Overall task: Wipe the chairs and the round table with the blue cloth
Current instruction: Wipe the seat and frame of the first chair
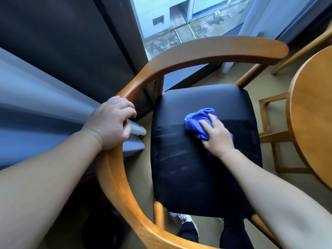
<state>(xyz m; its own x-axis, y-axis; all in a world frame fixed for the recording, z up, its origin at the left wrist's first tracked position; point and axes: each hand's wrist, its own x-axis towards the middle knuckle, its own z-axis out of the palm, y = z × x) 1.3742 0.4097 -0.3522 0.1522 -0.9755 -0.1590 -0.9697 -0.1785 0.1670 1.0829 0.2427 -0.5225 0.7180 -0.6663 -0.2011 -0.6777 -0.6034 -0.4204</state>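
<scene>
A wooden chair with a curved backrest rail and a black padded seat stands below me. My right hand presses the bunched blue cloth flat onto the middle of the seat, fingers spread over it. Faint pale streaks mark the near left part of the seat. My left hand grips the chair's curved rail on the left side, fingers curled round it. The round wooden table shows at the right edge.
A grey curtain hangs at the left, touching the chair. A window lies beyond the chair. Part of another wooden chair stands under the table, and a further one at the top right. My shoes show under the seat.
</scene>
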